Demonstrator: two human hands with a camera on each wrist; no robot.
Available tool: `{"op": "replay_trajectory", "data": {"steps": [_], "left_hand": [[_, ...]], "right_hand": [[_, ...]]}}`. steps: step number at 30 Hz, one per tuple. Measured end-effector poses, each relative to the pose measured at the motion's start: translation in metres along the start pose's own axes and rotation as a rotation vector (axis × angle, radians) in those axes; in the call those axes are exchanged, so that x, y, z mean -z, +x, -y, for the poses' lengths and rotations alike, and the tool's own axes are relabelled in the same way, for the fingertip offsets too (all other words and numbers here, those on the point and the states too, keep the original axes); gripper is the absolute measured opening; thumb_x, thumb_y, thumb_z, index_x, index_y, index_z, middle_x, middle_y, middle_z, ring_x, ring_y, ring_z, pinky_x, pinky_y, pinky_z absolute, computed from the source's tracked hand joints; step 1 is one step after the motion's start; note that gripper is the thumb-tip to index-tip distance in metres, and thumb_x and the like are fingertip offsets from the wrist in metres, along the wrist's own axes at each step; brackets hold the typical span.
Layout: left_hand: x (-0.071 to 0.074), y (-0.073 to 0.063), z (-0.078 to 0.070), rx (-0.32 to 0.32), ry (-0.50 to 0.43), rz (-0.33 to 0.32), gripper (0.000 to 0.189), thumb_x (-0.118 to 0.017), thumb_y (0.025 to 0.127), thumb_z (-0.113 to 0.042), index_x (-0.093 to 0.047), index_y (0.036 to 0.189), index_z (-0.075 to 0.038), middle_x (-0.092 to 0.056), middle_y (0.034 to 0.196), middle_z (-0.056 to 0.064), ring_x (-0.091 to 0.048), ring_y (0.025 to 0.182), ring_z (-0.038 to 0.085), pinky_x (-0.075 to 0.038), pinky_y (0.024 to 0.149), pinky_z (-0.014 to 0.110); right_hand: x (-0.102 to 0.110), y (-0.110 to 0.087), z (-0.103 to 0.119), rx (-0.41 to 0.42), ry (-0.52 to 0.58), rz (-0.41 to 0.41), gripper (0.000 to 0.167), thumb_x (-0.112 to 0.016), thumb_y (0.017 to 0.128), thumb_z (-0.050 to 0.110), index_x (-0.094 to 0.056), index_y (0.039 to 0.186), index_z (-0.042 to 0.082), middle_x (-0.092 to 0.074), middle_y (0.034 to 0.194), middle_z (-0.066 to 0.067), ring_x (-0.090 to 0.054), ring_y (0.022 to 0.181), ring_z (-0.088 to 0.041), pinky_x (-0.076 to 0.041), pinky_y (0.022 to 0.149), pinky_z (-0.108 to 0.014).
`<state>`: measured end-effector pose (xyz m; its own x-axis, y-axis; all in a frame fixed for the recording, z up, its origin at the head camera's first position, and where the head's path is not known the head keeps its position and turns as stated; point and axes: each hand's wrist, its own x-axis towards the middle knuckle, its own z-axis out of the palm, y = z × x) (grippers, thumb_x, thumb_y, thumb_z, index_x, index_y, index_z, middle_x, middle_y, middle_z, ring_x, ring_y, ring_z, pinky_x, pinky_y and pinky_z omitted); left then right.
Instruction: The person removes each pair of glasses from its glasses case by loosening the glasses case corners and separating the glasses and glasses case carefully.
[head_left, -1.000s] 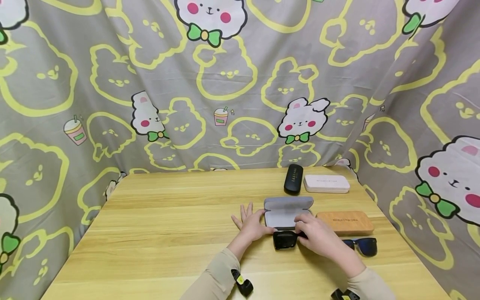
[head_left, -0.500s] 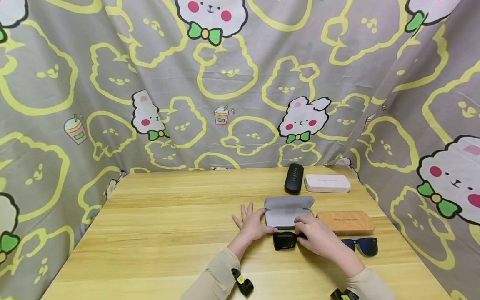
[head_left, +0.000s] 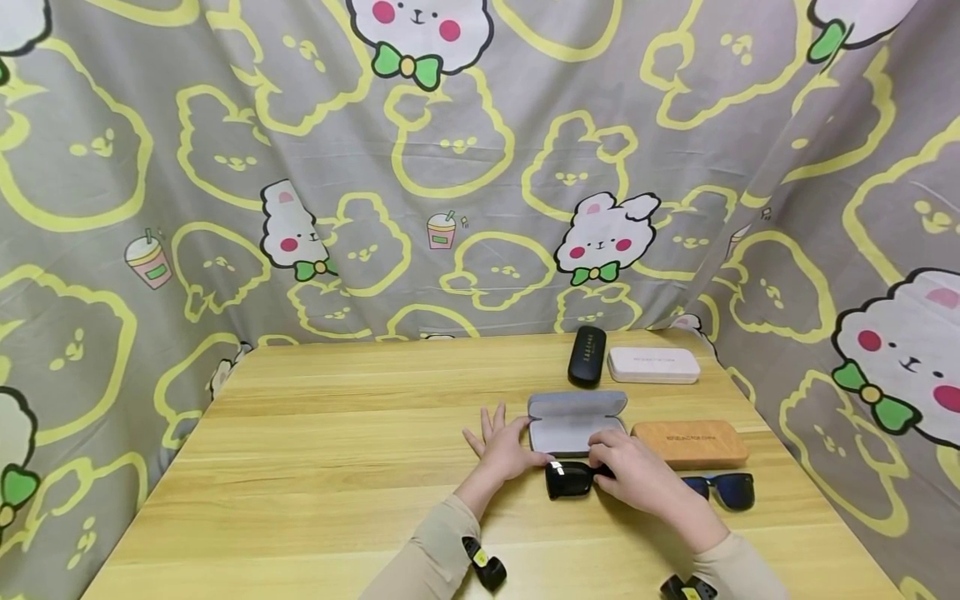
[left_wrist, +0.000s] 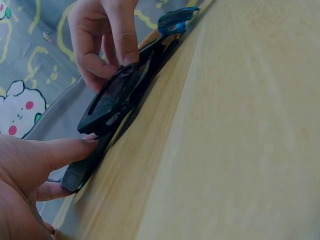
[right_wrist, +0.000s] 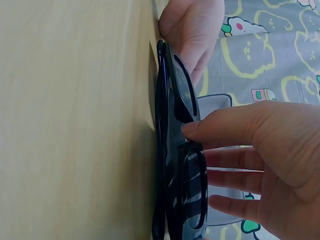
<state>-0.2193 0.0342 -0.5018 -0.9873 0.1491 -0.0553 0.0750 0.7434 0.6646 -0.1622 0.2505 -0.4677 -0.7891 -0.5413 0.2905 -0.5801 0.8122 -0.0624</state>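
Observation:
An open glasses case with a grey lining lies on the table, its lid raised at the back. My left hand holds its left end between thumb and index finger, the other fingers spread. In front of the case are black sunglasses. My right hand pinches them near the bridge, thumb on the frame, fingers behind. That hand hides their right part in the head view. Dark-blue-lensed sunglasses lie to the right, partly behind the right forearm.
An orange-brown glasses case lies right of the open one. Behind stand a black case and a white case, both closed. A patterned curtain rises behind the wooden table.

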Motion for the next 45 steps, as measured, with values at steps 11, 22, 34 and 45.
{"op": "replay_trajectory", "data": {"steps": [11, 22, 34, 45], "left_hand": [[-0.001, -0.001, 0.001, -0.004, 0.005, -0.005, 0.072, -0.086, 0.067, -0.043, -0.061, 0.131, -0.020, -0.023, 0.161, 0.018, 0.002, 0.150, 0.046, 0.013, 0.107, 0.076], [-0.001, -0.002, 0.002, -0.007, 0.002, -0.004, 0.075, -0.086, 0.066, -0.045, -0.060, 0.132, -0.020, -0.023, 0.161, 0.018, 0.001, 0.150, 0.046, 0.013, 0.107, 0.076], [0.000, -0.002, 0.000, -0.003, -0.005, 0.000, 0.074, -0.087, 0.066, -0.043, -0.061, 0.131, -0.020, -0.022, 0.161, 0.019, 0.002, 0.150, 0.047, 0.014, 0.107, 0.076], [0.001, -0.002, 0.000, -0.002, -0.009, -0.002, 0.073, -0.087, 0.065, -0.043, -0.062, 0.130, -0.020, -0.023, 0.161, 0.018, 0.001, 0.150, 0.047, 0.014, 0.108, 0.076]], "right_hand": [[0.000, 0.000, -0.002, 0.014, 0.013, 0.005, 0.017, -0.080, 0.076, 0.015, -0.063, 0.077, 0.018, -0.066, 0.106, -0.006, -0.063, 0.100, -0.025, -0.054, 0.080, -0.047], [0.002, 0.000, -0.004, 0.028, 0.030, 0.001, 0.014, -0.080, 0.076, 0.015, -0.067, 0.080, 0.017, -0.067, 0.105, -0.007, -0.064, 0.097, -0.024, -0.056, 0.080, -0.044], [0.010, -0.001, -0.004, 0.013, 0.040, 0.012, 0.014, -0.080, 0.078, 0.014, -0.069, 0.087, 0.015, -0.066, 0.108, -0.008, -0.064, 0.096, -0.024, -0.055, 0.080, -0.044], [0.022, 0.007, -0.009, 0.044, 0.036, -0.023, 0.015, -0.080, 0.078, 0.015, -0.069, 0.088, 0.014, -0.065, 0.097, -0.001, -0.063, 0.081, -0.016, -0.055, 0.067, -0.033]]}}
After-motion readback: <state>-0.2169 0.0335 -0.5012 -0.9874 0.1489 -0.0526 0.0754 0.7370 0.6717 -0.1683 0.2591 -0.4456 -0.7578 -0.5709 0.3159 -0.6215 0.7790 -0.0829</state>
